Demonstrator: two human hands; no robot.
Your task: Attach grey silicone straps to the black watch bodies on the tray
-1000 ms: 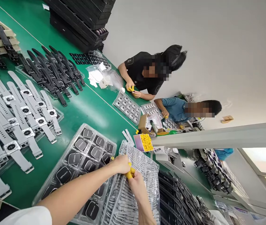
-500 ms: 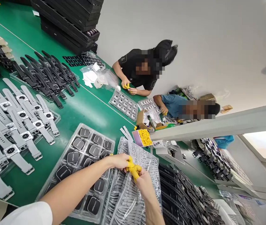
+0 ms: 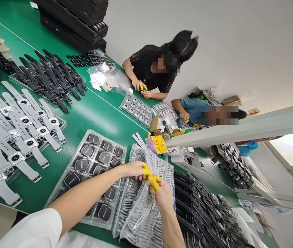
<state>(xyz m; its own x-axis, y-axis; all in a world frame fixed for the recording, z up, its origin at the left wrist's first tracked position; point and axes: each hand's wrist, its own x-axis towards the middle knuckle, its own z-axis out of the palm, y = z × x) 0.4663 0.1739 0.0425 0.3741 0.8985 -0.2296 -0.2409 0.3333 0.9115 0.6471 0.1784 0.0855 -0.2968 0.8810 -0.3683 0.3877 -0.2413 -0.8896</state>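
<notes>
Head view: left hand (image 3: 135,169) and right hand (image 3: 163,195), part-curled, nearly meet above bagged straps (image 3: 139,220), any grip unclear; yellow finger cots (image 3: 156,183) on them look light, stretchy, best pinched at the rim.

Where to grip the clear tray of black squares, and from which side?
Probably the long left rim of the tray, coming from the left: it runs straight and mostly uncovered, while the bag crowds the right side and the left arm crosses the middle.
</notes>
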